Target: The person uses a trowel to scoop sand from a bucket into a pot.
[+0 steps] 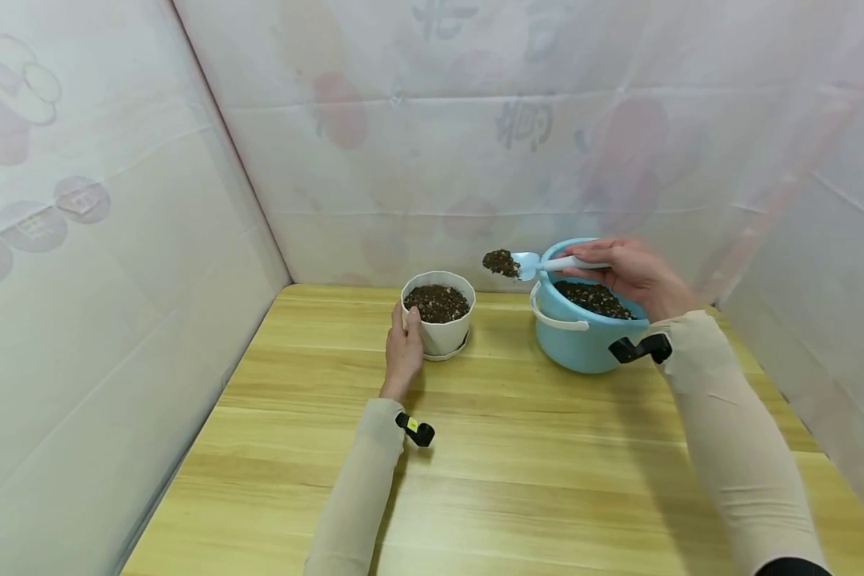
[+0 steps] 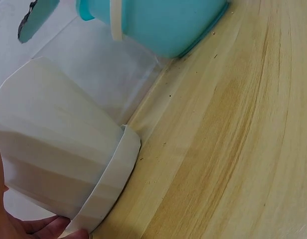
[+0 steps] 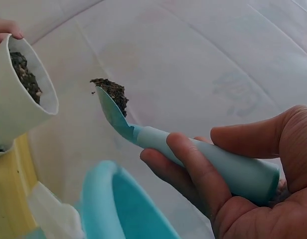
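Observation:
A white ribbed pot (image 1: 438,320) (image 2: 49,149) (image 3: 19,94) on a saucer holds dark soil and stands at the back of the wooden table (image 1: 518,464). My left hand (image 1: 404,346) grips its left side, thumb on the rim. My right hand (image 1: 630,268) (image 3: 233,179) holds a light blue scoop (image 1: 540,264) (image 3: 193,154) by the handle. A heap of soil (image 1: 501,262) (image 3: 112,90) lies on the scoop blade, in the air between the pot and a blue bucket (image 1: 583,320) (image 2: 153,22) of soil.
Pale printed sheets (image 1: 115,240) wall in the table on the left, back and right. The bucket has a white handle (image 1: 558,318) lying against its rim. Bare wood stretches toward me in front of both containers.

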